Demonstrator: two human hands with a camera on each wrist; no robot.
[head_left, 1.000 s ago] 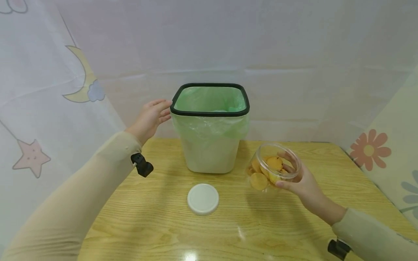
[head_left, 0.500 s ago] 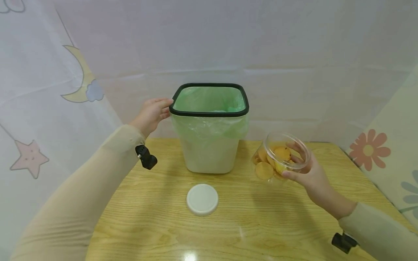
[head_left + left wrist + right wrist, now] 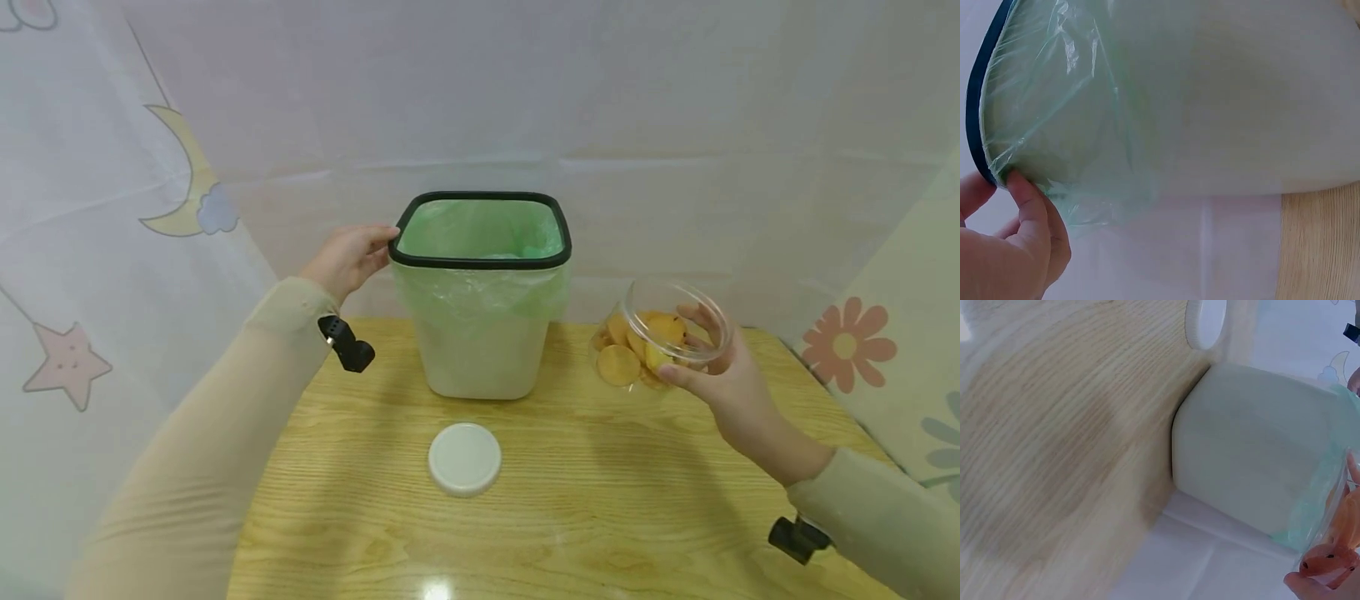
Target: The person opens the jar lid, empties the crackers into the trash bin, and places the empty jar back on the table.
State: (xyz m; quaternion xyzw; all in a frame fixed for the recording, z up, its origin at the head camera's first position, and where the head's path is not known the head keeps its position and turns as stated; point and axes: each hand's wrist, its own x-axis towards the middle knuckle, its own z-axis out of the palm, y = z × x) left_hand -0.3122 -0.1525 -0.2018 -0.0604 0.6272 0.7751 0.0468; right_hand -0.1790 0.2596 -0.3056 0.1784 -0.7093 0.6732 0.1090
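Observation:
My left hand point(image 3: 348, 257) pinches the left side of the black rim point(image 3: 480, 263) of a pale trash bin, thumb on top and fingers below, as the left wrist view shows. A thin green bag point(image 3: 1072, 112) lines the bin and hangs over its outside. To the right, above the table, my right hand point(image 3: 738, 392) grips a clear open jar point(image 3: 622, 333), tilted with its mouth toward me. Inside lie several round orange pieces point(image 3: 618, 365), some with dark spots. Only the jar's edge and some fingertips show in the right wrist view.
The bin point(image 3: 483, 350) stands upright near the back edge of the wooden table point(image 3: 525, 517). In front of it lies a round white lid point(image 3: 465, 458). A patterned cloth backdrop point(image 3: 675, 100) hangs close behind. Black wrist cameras point(image 3: 347, 343) sit at both cuffs.
My left hand has closed from the bin's side onto its rim. The jar in my right hand has risen and moved right, away from the bin. The lid stays put.

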